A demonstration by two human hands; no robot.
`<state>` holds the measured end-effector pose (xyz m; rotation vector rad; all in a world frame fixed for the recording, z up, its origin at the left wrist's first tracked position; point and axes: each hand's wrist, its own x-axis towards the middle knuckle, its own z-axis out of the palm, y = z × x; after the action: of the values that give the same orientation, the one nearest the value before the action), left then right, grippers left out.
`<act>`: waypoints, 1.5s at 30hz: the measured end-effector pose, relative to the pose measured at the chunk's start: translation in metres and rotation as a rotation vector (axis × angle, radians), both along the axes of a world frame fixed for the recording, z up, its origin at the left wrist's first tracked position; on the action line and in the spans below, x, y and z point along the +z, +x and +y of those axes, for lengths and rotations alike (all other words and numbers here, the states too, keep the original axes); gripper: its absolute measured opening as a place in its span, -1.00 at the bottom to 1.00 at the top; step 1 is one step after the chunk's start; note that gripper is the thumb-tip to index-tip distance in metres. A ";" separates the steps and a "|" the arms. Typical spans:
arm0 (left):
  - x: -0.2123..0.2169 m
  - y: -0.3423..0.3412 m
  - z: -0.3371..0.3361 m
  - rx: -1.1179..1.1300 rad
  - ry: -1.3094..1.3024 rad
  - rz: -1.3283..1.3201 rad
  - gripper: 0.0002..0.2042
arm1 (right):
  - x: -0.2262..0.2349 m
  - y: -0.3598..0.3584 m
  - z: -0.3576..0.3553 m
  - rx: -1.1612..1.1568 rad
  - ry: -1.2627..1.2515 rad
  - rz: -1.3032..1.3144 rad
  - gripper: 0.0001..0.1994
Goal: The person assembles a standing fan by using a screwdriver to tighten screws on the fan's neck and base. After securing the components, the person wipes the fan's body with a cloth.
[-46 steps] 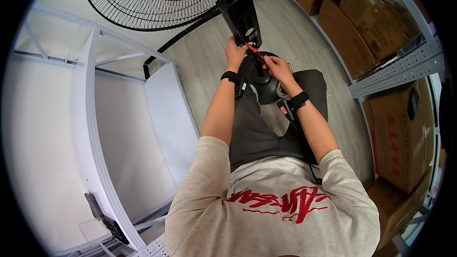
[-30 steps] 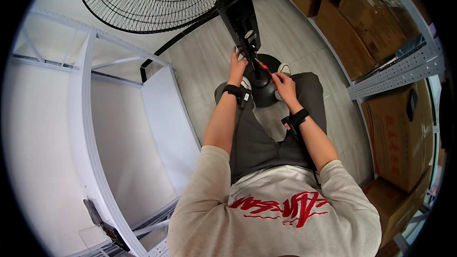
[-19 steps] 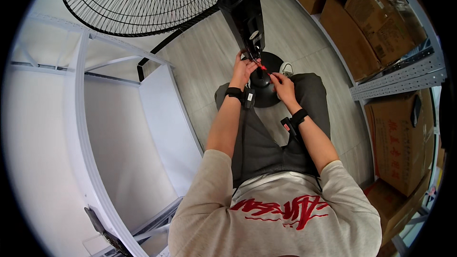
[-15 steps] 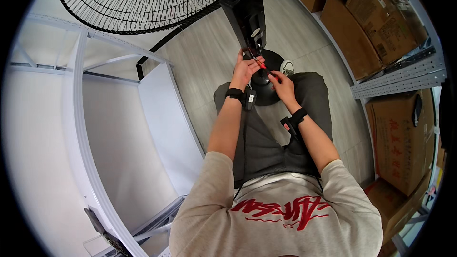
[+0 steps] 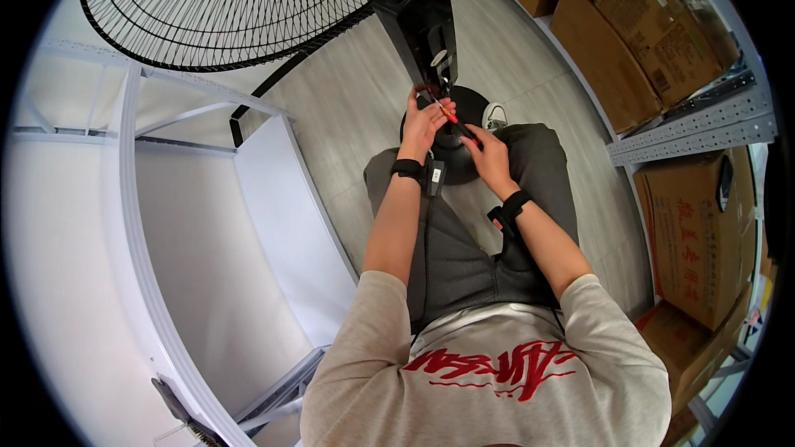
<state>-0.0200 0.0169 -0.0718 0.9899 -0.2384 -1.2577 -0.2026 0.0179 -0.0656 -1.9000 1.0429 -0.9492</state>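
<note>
A red-and-black screwdriver [image 5: 464, 130] is held by its handle in my right hand [image 5: 492, 159], slanting up and left. Its front end meets the lower end of a standing fan's black housing [image 5: 420, 29], where my left hand [image 5: 427, 123] is. That hand is turned palm up, thumb and fingers curled around the spot by the screwdriver's front end. Whatever it grips there is small, dark and partly hidden by the fingers. An oval light label [image 5: 439, 58] sits on the housing just above. Below my hands is the fan's round black base [image 5: 469, 104], between my legs.
The fan's wire grille [image 5: 224, 12] spreads across the upper left. A white shelf frame [image 5: 137, 199] stands at my left. On my right, metal racks [image 5: 696, 128] hold several cardboard boxes [image 5: 609, 62]. A shoe [image 5: 494, 117] rests beside the base on the grey floor [image 5: 509, 41].
The view has shifted slightly, with the fan now a little further left. My right hand has altered its hold, so more of the screwdriver's handle shows. My left hand stays at the housing's lower end.
</note>
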 end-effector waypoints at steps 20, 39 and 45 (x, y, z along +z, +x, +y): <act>0.006 -0.008 0.002 0.049 0.024 -0.091 -0.37 | -0.001 -0.002 -0.009 0.045 0.374 -0.044 -0.69; 0.002 -0.011 0.000 0.104 0.021 -0.120 -0.30 | -0.020 0.004 -0.014 0.085 0.541 -0.067 -0.65; 0.006 -0.013 0.001 0.135 0.022 -0.186 -0.35 | -0.028 0.006 -0.015 0.107 0.686 -0.173 -0.66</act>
<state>-0.0330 0.0177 -0.0662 1.1248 -0.2979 -1.0485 -0.1963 0.0028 -0.0934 -1.2665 0.9872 -0.5748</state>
